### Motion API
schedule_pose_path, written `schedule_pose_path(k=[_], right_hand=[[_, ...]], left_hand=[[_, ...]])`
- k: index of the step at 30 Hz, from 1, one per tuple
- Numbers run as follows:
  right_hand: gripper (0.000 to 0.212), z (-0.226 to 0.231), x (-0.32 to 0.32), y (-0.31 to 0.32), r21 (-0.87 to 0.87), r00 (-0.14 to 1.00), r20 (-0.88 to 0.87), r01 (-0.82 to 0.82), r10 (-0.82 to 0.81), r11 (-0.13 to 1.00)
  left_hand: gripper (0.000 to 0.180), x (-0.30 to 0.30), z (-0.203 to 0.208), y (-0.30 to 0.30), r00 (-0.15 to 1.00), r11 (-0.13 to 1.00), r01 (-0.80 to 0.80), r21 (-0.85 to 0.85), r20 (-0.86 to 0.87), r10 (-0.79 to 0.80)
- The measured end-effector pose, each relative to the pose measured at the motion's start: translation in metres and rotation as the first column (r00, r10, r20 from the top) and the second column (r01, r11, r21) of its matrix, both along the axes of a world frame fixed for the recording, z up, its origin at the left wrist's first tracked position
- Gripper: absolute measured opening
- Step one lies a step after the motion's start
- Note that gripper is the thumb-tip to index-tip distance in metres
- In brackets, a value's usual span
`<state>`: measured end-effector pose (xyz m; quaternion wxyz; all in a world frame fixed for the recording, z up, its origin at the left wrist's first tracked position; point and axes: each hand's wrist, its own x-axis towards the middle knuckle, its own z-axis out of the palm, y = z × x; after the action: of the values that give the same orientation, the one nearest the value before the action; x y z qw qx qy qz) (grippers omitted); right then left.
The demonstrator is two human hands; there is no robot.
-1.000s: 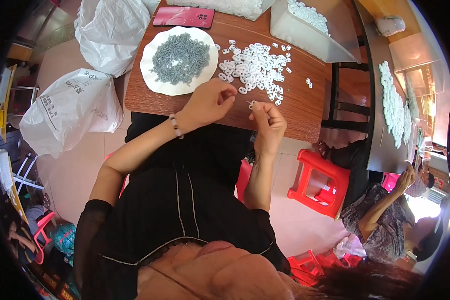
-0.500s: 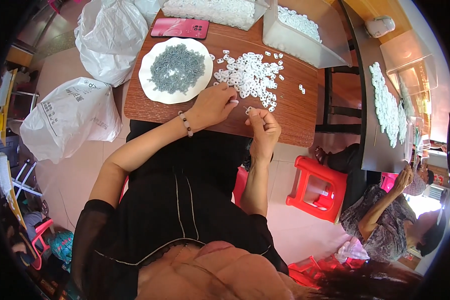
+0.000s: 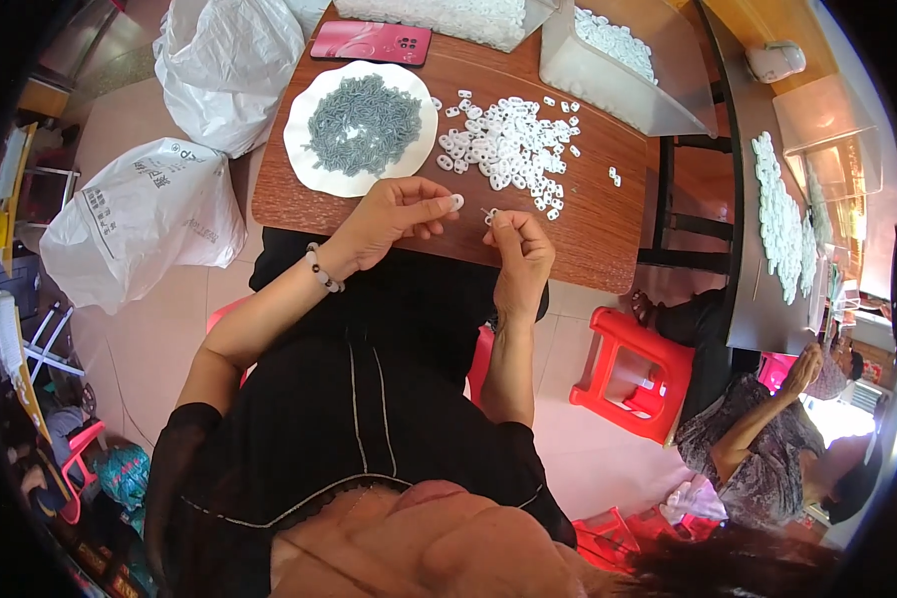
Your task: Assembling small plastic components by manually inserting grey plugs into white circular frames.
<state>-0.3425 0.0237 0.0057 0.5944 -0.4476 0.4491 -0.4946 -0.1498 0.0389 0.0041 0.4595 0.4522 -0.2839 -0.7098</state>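
My left hand (image 3: pixel 394 219), with a beaded bracelet at the wrist, is closed in a pinch at the near edge of the table. Between its thumb and forefinger is a small white oval piece (image 3: pixel 456 201). Just to the right, my right hand (image 3: pixel 521 249) pinches another small white piece (image 3: pixel 489 217) with a thin pin-like bit pointing toward the left hand. A short gap separates the two pieces. Beyond my hands lies a loose pile of white two-holed oval pieces (image 3: pixel 513 140). Left of the pile, a white scalloped plate (image 3: pixel 302 164) carries a heap of small grey rod-shaped pieces (image 3: pixel 369 120).
A pink phone (image 3: pixel 369 42) lies behind the plate. Clear bins of white pieces (image 3: pixel 608 90) stand along the table's far side. White sacks (image 3: pixel 149 224) are on the floor at left. On the right are a red stool (image 3: pixel 633 374) and another person (image 3: pixel 767 439) at a dark table.
My left hand has come back from the edge of the white pile and turned, now showing a white piece at its fingertips. The right hand stays nearly in place. The whole view has shifted slightly.
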Motion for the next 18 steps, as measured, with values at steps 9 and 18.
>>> schedule_pose_path(k=[9, 18], right_hand=[[0.012, 0.005, 0.006, 0.006, 0.013, 0.996, 0.058, -0.064, 0.063, 0.998], [0.011, 0.012, 0.012, 0.014, -0.114, 0.994, -0.105, -0.044, 0.032, 0.993]], left_hand=[[0.025, 0.002, 0.005, 0.01, 0.977, 0.992, -0.009, 0.126, -0.212, 0.036], [0.021, -0.002, 0.007, 0.015, 0.961, 0.988, -0.029, 0.149, -0.268, 0.069]])
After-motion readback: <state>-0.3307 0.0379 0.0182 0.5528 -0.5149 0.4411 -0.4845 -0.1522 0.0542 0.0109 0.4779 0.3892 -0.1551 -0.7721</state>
